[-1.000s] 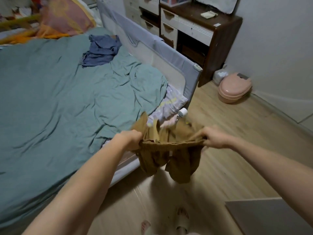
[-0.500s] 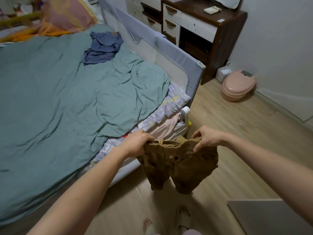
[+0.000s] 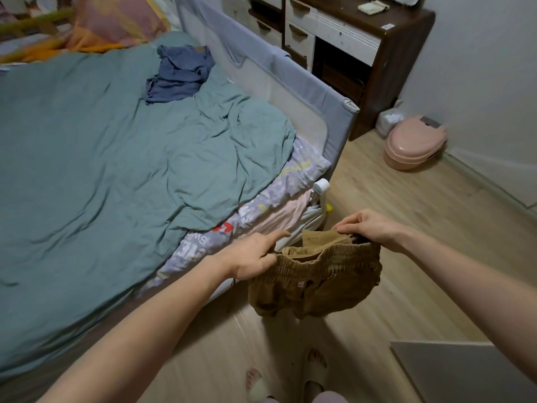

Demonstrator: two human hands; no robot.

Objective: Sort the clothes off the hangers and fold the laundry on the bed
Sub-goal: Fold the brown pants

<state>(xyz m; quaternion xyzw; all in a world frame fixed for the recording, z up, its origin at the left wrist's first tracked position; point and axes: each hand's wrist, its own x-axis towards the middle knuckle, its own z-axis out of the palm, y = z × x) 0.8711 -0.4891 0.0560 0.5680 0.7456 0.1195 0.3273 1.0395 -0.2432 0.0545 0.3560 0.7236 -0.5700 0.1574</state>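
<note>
Dark wooden desk point(image 3: 398, 48) at the back right, white drawers shut, contents unseen; open dark cubby beneath, too dim to tell what sits inside. Small folded cloth point(image 3: 373, 6) lying on the desk top. Pink lidded potty point(image 3: 414, 144) on the wood floor point(image 3: 392, 216) beside the desk, lid down.

Brown corduroy shorts point(image 3: 316, 279) held in the air over the floor, just off the bed's near corner, elastic waistband bunched and gaping upward, legs hanging crumpled below. Left hand point(image 3: 251, 257) gripping the waistband's left end, fingers curled into the fabric. Right hand point(image 3: 367, 226) pinching the waistband's far right edge, fingertips bent down onto the cloth. Shorts strung between the two hands, hands close together.

Bed covered by a rumpled teal duvet point(image 3: 116, 170), printed lilac sheet point(image 3: 293, 178) showing at the corner. Crumpled blue garment point(image 3: 180, 74) lying on the duvet near the grey bed rail point(image 3: 279, 71), well apart from the hands. Slippered feet point(image 3: 315, 370) at the bottom edge.
</note>
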